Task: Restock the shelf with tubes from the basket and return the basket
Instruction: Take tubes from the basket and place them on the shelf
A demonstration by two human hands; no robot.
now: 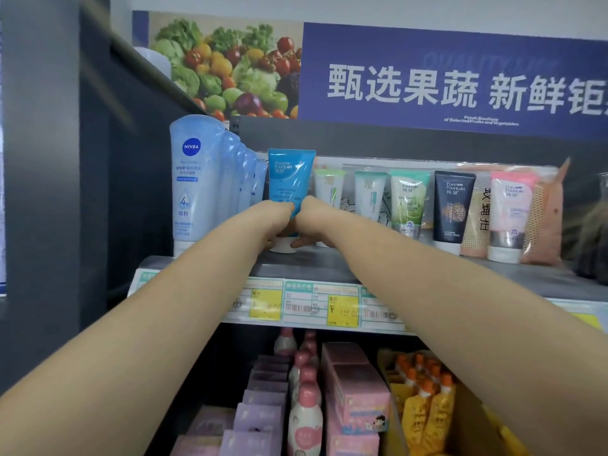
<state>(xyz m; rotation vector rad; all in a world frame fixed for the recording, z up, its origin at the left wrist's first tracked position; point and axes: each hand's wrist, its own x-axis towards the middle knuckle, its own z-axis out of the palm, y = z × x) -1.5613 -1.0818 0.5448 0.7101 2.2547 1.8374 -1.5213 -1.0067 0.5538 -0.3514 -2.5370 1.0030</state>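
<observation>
A bright blue tube (289, 174) with a white cap stands upright on the grey shelf (329, 268), cap down. My left hand (274, 222) grips its lower left side and my right hand (309, 225) grips its lower right side, both wrapped around the cap end. A row of pale blue Nivea tubes (197, 182) stands just left of it. To its right stand white, green, dark navy and pink tubes (452, 209). The basket is not in view.
Price labels (342, 307) run along the shelf's front edge. Below, pink bottles (304, 413), pink boxes and yellow pouches (424, 413) fill the lower shelf. A dark side panel (98, 192) closes the left. A fruit and vegetable banner hangs above.
</observation>
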